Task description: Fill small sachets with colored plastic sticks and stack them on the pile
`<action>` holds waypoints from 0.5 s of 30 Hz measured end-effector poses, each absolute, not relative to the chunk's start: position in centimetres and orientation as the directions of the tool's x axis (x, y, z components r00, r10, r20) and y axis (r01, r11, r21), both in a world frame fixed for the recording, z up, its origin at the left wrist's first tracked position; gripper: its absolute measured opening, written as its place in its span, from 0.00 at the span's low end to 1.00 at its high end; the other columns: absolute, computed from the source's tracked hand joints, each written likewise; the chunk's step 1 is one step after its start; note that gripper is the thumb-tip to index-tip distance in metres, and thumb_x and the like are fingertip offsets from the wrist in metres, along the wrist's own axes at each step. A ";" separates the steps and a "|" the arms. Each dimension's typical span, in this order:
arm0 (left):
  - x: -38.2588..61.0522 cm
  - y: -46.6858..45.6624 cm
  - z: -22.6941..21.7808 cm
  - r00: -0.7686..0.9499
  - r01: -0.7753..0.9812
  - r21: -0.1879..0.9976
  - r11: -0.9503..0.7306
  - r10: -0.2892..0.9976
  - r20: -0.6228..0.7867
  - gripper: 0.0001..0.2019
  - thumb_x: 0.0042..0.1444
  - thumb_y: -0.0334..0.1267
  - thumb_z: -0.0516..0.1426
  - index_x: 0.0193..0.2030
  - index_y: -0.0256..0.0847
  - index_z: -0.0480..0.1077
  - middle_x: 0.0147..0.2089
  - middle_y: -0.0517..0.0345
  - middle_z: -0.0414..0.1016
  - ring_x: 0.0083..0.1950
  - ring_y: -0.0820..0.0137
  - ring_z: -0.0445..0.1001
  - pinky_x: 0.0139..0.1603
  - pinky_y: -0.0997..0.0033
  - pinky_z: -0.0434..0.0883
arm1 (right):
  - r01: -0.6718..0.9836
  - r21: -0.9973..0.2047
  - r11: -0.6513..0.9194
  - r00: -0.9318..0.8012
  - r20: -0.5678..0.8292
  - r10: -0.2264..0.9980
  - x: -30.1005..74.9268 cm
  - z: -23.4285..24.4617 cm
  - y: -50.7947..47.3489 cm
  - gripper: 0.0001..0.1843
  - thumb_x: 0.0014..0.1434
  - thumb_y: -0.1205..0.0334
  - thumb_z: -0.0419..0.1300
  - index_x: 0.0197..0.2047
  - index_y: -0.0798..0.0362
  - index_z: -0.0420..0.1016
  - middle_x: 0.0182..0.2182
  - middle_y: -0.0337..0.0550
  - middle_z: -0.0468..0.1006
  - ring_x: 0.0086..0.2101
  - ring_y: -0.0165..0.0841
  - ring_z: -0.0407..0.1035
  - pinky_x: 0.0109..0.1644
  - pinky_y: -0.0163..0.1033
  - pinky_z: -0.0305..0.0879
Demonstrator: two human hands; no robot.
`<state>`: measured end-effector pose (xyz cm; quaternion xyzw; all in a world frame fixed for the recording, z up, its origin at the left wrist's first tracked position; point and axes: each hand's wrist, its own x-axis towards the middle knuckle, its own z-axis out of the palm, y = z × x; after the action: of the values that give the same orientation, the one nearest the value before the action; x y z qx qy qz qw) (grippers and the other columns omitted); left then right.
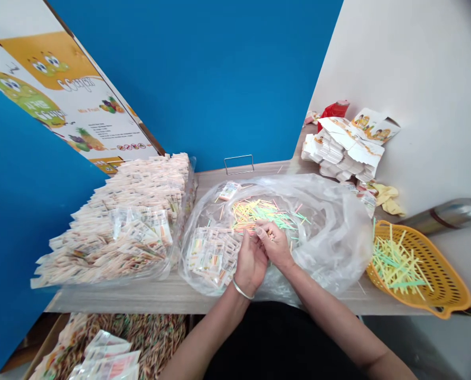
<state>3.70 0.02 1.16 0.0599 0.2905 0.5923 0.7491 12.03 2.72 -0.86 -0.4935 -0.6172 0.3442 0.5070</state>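
My right hand (277, 247) is closed around a small bundle of thin coloured sticks (271, 236), their ends poking out by the thumb. Against it my left hand (252, 262) is cupped, palm up and thumb raised; its fingers are curled and partly hidden, so what lies in them is unclear. Just beyond both hands, a loose pile of yellow, green and pink sticks (259, 211) lies on a clear plastic bag (318, 253). Left of my hands, several small printed packets (214, 253) rest on the same plastic.
A large stack of packets (120, 211) fills the table's left. Right, a yellow basket (445, 269) holds more sticks. Folded cartons (346, 148) lean at the back right, near a metal cylinder (449, 216). Below the table edge sits a box of packets (148, 338).
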 end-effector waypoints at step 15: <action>2.3 -1.1 0.5 0.112 -0.806 0.505 0.310 0.917 -0.384 0.23 0.63 0.56 0.51 0.45 0.38 0.76 0.49 0.48 0.78 0.53 0.63 0.76 0.57 0.63 0.71 | 0.374 -0.904 0.207 -0.228 0.127 0.965 12.4 -0.7 2.7 0.25 0.68 0.45 0.46 0.40 0.46 0.82 0.66 0.39 0.63 0.70 0.45 0.40 0.70 0.62 0.36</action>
<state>2.29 -1.13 0.46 0.0851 0.3256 0.5812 0.7409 12.41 2.71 -0.71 -0.4933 -0.6789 0.3911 0.3778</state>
